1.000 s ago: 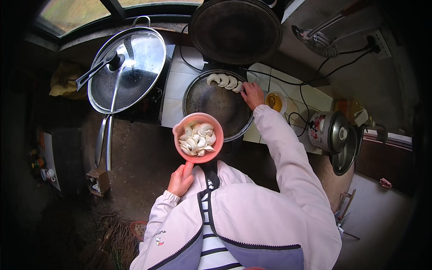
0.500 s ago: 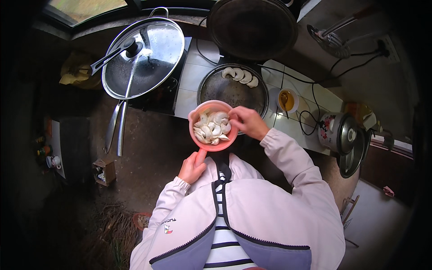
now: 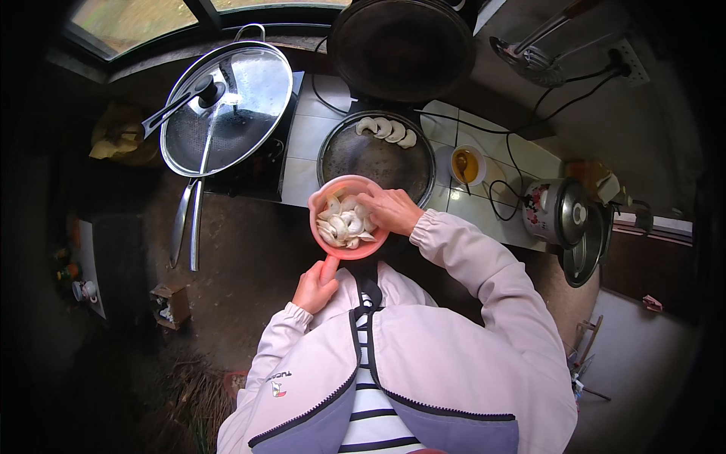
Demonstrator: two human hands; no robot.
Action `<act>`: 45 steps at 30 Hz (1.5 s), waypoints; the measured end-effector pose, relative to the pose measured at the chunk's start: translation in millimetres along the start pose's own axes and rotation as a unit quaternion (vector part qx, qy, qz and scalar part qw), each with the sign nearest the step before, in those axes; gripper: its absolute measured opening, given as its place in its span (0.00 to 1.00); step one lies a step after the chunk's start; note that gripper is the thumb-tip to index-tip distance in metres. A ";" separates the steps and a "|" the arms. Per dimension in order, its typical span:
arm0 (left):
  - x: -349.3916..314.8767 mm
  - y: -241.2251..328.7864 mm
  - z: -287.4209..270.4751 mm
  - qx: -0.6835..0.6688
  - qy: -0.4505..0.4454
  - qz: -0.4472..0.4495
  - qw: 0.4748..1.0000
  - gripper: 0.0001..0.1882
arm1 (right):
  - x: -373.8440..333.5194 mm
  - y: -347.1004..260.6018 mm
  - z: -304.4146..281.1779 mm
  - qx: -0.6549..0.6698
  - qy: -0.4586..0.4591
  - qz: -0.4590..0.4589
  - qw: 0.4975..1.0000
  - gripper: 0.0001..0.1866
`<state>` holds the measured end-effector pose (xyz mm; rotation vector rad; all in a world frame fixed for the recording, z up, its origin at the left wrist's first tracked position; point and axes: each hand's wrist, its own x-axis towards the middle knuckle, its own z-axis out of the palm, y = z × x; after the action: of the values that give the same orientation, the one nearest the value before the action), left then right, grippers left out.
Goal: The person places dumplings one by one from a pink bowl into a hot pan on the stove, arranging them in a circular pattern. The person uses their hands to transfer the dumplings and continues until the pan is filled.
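My left hand [image 3: 315, 287] is wrapped round the handle of a pink plastic dipper [image 3: 314, 225] in front of me. White uncooked dumplings [image 3: 344, 221] are heaped inside it. Over the dipper's right rim reaches my right hand [image 3: 389, 210], its bent fingers down among the dumplings; whether they pinch one is hidden. Just beyond the dipper lies a round, dark electric griddle [image 3: 378, 168], its lid [image 3: 401, 49] raised behind it. Several dumplings [image 3: 386, 129] sit in a curved row along the griddle's far edge.
Left on the counter stands a wok with a glass lid [image 3: 253, 113], long-handled utensils [image 3: 189, 227] jutting from it. A bowl of yellow oil [image 3: 467, 165], black cables [image 3: 514, 155] and a flowered rice cooker [image 3: 556, 212] are to the right. A slotted spoon [image 3: 537, 68] hangs on the wall.
My right hand has moved farther over the dipper, its fingers now deeper among the dumplings. The view has shifted slightly; the row on the griddle looks the same.
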<state>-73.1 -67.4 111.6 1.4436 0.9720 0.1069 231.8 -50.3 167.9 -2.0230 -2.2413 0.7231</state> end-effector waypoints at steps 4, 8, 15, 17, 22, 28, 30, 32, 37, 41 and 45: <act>-3.5 15.1 -7.9 -0.009 -0.015 -0.044 0.999 0.18 | -9.7 -1.2 -5.7 0.025 0.006 0.007 1.000 0.17; 0.2 2.3 -4.7 -0.005 -0.009 -0.004 1.000 0.18 | -20.4 18.9 3.3 0.316 0.106 0.070 0.940 0.21; 0.8 16.0 -9.8 -0.052 -0.022 -0.039 0.998 0.14 | -45.3 57.6 6.4 0.689 0.179 0.269 0.649 0.17; 2.5 11.3 -9.1 -0.055 -0.012 -0.017 0.998 0.12 | -49.6 73.7 15.2 0.670 0.197 0.306 0.647 0.16; 1.7 21.0 -15.4 -0.026 -0.036 -0.060 0.997 0.15 | -46.8 115.3 39.8 0.592 0.248 0.391 0.659 0.16; 0.7 22.2 -16.4 -0.015 -0.035 -0.048 0.998 0.13 | -26.4 164.1 60.7 0.481 0.331 0.428 0.690 0.17; 0.3 17.0 -16.5 -0.015 -0.028 -0.048 0.998 0.13 | -12.7 160.6 50.9 0.435 0.323 0.445 0.713 0.15; 1.2 15.8 -15.8 -0.020 -0.028 -0.047 0.998 0.13 | -8.1 171.0 51.1 0.426 0.319 0.452 0.716 0.16; -0.7 13.3 -16.2 -0.043 -0.016 -0.053 0.998 0.13 | 0.7 184.3 50.7 0.446 0.320 0.447 0.707 0.19; -0.2 6.9 -17.0 -0.058 -0.009 -0.061 0.996 0.13 | 6.4 190.6 53.3 0.453 0.320 0.462 0.692 0.19; 0.2 8.2 -18.5 -0.053 -0.016 -0.064 0.996 0.13 | 9.4 197.8 58.9 0.451 0.328 0.465 0.687 0.19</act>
<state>-80.4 -51.4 121.6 1.2788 1.0148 0.0406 395.3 -51.3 41.5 -2.1202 -0.2031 0.6984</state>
